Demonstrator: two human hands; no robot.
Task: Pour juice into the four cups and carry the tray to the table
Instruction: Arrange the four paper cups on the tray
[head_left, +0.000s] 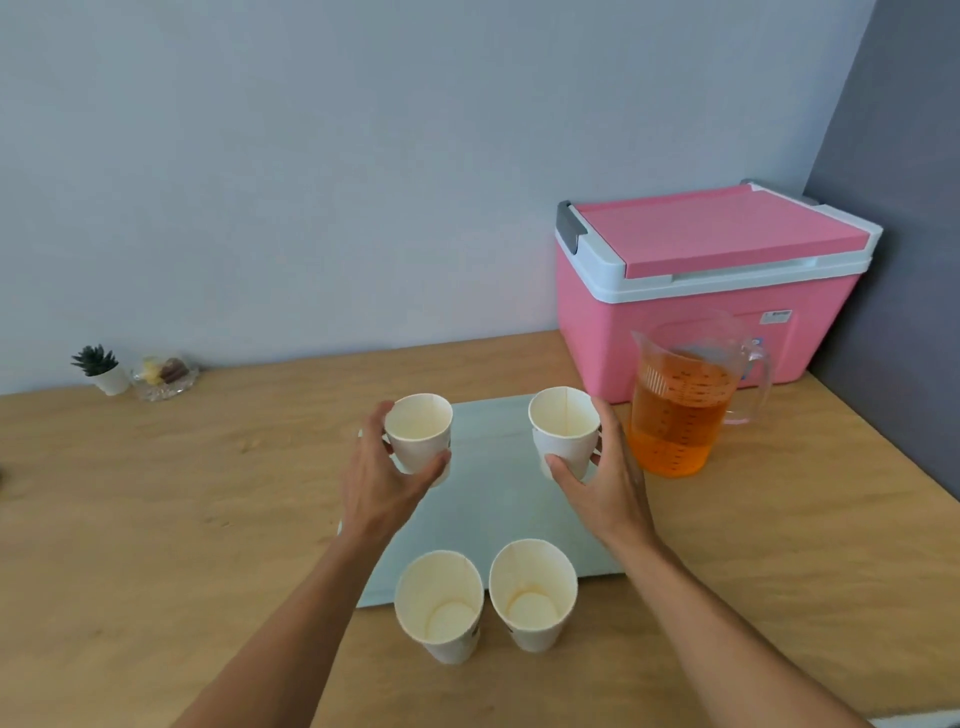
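A flat grey tray (493, 499) lies on the wooden counter. My left hand (379, 483) grips a white paper cup (418, 431) over the tray's far left part. Over the far right part my right hand (608, 478) grips a second paper cup (565, 428). Both cups look empty, and whether they touch the tray I cannot tell. Two more empty paper cups, one on the left (440, 605) and one on the right (533, 592), stand at the tray's near edge. A clear measuring jug (680, 410) holding orange juice stands just right of the tray, handle to the right.
A pink cooler box (701, 280) with a white rim stands behind the jug in the back right corner against a dark wall. A small potted plant (101, 369) and a glass dish (165, 375) sit at the back left by the wall.
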